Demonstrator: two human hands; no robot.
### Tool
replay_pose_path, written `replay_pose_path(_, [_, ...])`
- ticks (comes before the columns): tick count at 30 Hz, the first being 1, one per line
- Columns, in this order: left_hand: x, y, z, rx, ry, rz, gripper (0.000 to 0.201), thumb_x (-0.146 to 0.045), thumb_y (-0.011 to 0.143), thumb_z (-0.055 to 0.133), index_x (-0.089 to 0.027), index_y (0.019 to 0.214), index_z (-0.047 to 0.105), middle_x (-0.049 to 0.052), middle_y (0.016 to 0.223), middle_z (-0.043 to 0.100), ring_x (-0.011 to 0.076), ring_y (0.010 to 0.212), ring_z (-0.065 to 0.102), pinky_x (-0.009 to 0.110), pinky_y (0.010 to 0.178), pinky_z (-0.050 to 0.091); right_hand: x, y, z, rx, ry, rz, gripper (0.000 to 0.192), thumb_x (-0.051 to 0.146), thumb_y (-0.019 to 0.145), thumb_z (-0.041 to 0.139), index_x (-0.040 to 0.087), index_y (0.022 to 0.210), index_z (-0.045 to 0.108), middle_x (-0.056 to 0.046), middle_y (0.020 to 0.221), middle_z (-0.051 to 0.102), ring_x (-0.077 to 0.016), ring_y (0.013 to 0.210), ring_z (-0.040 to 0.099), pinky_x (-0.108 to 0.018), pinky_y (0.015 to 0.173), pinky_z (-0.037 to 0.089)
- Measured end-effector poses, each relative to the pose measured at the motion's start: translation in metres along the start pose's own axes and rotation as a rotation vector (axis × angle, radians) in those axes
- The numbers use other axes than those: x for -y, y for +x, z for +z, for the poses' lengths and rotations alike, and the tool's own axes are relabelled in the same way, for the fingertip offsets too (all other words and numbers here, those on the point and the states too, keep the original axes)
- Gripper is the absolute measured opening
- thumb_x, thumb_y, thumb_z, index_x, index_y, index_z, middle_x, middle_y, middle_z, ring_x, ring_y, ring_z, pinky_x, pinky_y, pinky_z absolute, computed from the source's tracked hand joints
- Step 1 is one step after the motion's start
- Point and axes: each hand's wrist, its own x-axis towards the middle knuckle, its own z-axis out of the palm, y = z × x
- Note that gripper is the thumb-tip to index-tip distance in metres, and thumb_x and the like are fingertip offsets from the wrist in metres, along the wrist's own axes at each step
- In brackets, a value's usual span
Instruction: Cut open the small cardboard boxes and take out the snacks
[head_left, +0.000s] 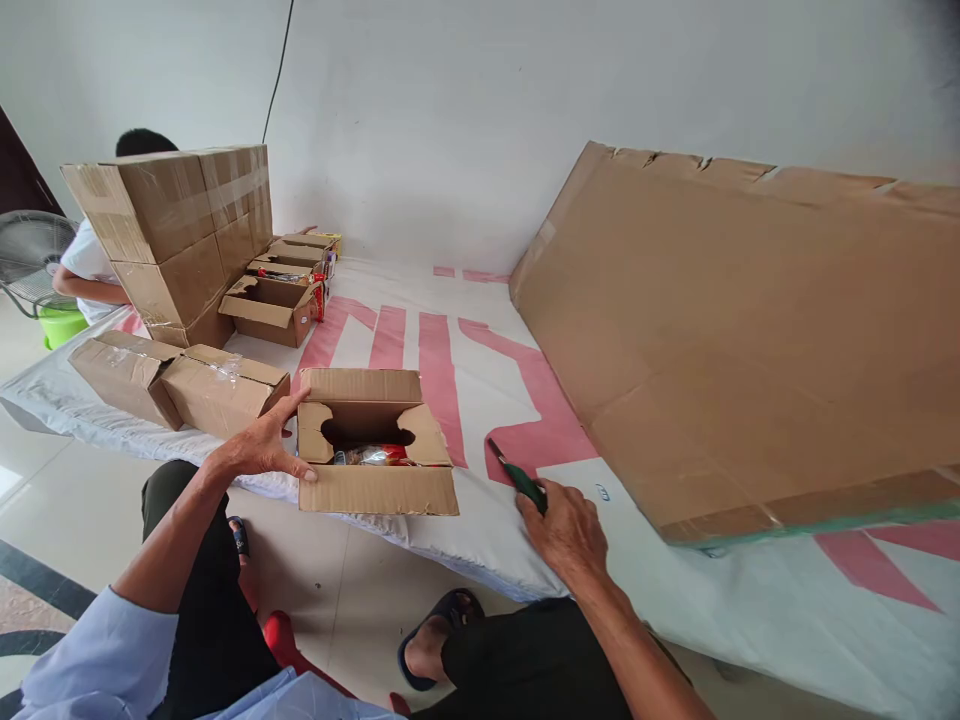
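White printed sheet (465, 390) over floor. Centre frame: open carton (375, 455), likely light, stiff-walled, best gripped by its side walls; left hand (262, 445) spread against its corner, right hand (570, 530) clamped on green-handled cutter (517, 478).

Both forearms reach forward, bare below rolled pale-blue sleeves. The left hand (264, 447) is spread open, palm down, thumb extended. The right hand (570, 533) is closed, knuckles up.
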Motion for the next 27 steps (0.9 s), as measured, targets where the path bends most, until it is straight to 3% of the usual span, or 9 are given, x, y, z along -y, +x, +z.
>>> replay_pose_path(3, [-0.002,0.004,-0.004,0.020,0.069,-0.025,0.149,-0.069,0.057,0.097,-0.021,0.175,0.019,0.024,0.172,0.033,0.0465,0.155,0.041,0.060,0.117,0.050,0.019,0.008,-0.009,-0.089,0.109,-0.066,0.047,0.046,0.093,0.049,0.014,0.119,0.070,-0.024,0.111,0.070,-0.0412,0.108,0.063,-0.059,0.098,0.051])
replay_pose_path(7, [-0.005,0.009,-0.008,0.041,0.211,-0.015,0.146,-0.071,0.057,0.096,-0.022,0.174,0.023,0.023,0.179,0.016,0.0469,0.165,0.020,0.062,0.124,0.043,0.081,0.015,-0.033,-0.168,0.473,-0.195,0.047,0.057,0.095,0.055,0.020,0.122,0.066,-0.017,0.113,0.070,-0.0339,0.109,0.065,-0.052,0.097,0.056])
replay_pose_path(11, [-0.011,0.012,-0.011,0.058,0.355,-0.033,0.145,-0.073,0.058,0.094,-0.019,0.173,0.025,0.023,0.181,0.010,0.0469,0.168,0.007,0.064,0.134,0.023,0.157,0.013,-0.070,-0.057,0.565,-0.313,0.060,0.063,0.095,0.060,0.021,0.139,0.059,-0.019,0.136,0.065,-0.0353,0.128,0.061,-0.051,0.101,0.055])
replay_pose_path(15, [-0.013,0.013,-0.011,0.059,0.377,-0.014,0.141,-0.074,0.058,0.094,-0.022,0.172,0.028,0.021,0.181,0.012,0.0483,0.168,0.009,0.065,0.134,0.023,0.205,0.012,-0.098,0.120,0.424,-0.281,0.077,0.057,0.086,0.073,0.022,0.151,0.050,-0.018,0.147,0.061,-0.0378,0.135,0.060,-0.051,0.097,0.057])
replay_pose_path(18, [-0.013,0.011,-0.009,0.064,0.358,0.024,0.137,-0.070,0.060,0.095,-0.024,0.171,0.028,0.021,0.179,0.018,0.0475,0.166,0.019,0.065,0.132,0.028,0.215,0.010,-0.106,0.167,0.280,-0.245,0.075,0.043,0.084,0.073,0.024,0.152,0.050,-0.016,0.145,0.062,-0.0382,0.133,0.061,-0.048,0.089,0.059])
replay_pose_path(21, [-0.016,0.004,-0.003,0.080,0.319,0.052,0.135,-0.064,0.062,0.096,-0.025,0.171,0.026,0.020,0.175,0.026,0.0443,0.161,0.031,0.063,0.130,0.034,0.210,0.000,-0.108,0.103,0.225,-0.266,0.066,0.032,0.084,0.068,0.023,0.148,0.055,-0.016,0.140,0.065,-0.0366,0.123,0.067,-0.046,0.084,0.060])
replay_pose_path(27, [-0.028,-0.012,0.006,0.074,0.267,0.137,0.127,-0.054,0.065,0.097,-0.029,0.169,0.028,0.018,0.169,0.035,0.0414,0.154,0.041,0.060,0.124,0.043,0.183,-0.030,-0.115,-0.068,0.534,-0.305,0.044,0.033,0.093,0.056,0.021,0.135,0.064,-0.016,0.131,0.073,-0.0312,0.118,0.071,-0.043,0.088,0.062])
